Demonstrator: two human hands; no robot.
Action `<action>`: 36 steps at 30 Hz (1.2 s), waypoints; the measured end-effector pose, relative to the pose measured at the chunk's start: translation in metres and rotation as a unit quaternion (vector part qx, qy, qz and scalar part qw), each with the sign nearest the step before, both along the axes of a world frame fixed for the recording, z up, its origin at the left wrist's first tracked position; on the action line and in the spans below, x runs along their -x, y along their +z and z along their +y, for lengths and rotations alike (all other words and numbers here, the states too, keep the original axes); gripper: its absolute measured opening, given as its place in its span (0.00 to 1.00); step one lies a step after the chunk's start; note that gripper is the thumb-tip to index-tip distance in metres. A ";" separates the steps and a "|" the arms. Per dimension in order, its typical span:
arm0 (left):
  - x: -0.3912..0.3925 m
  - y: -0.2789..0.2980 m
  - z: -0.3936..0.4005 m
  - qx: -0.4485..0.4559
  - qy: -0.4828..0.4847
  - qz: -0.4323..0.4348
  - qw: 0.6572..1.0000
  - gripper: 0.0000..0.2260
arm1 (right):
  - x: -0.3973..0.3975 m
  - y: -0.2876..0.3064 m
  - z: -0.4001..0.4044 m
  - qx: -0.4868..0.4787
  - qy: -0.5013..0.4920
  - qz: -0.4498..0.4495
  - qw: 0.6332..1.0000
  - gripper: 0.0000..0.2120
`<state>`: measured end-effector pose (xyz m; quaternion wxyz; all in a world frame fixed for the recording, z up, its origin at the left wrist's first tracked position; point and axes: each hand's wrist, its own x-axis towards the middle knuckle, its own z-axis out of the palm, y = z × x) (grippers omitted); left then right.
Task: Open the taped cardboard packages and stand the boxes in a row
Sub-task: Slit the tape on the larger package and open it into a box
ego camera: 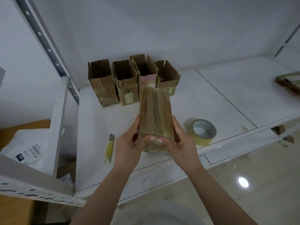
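Both hands are on one taped package (pixel 155 114), held up over the front of the white shelf (pixel 211 98). The left hand (pixel 129 142) wraps the near left edge, thumb up along the side and fingers curled under the bottom end, where a couple of fingernails peek out. The right hand (pixel 181 142) does the same on the right edge, thumb lying along the side. So it's gripped between the two hands, sealed, with a dark seam line running down its length under clear tape.

Behind it, toward the wall, four opened boxes (pixel 129 78) stand upright in a row, tops open, sides touching or nearly so. The package's far end overlaps the third one from where I'm standing.

On the shelf just right of the right hand lies a tape roll (pixel 203 132), flat on its side. Left of the left hand there's a yellow cutter (pixel 109 148) lying on the shelf, apart from everything. Far right edge has some flattened cardboard (pixel 290 82), partly cut off.
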<state>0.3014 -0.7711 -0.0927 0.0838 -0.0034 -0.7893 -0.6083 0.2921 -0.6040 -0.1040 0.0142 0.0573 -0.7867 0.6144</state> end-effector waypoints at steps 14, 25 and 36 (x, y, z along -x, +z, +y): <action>0.003 0.023 0.010 0.067 0.012 0.113 0.991 0.29 | -0.011 0.044 0.004 0.055 -0.080 0.063 0.993 0.28; 0.018 0.057 0.014 0.020 -0.007 0.113 0.993 0.26 | -0.009 0.088 0.024 0.118 -0.018 0.036 0.992 0.13; 0.013 0.070 0.027 0.081 -0.117 0.127 0.982 0.32 | -0.011 0.100 0.025 0.152 -0.032 0.038 0.987 0.15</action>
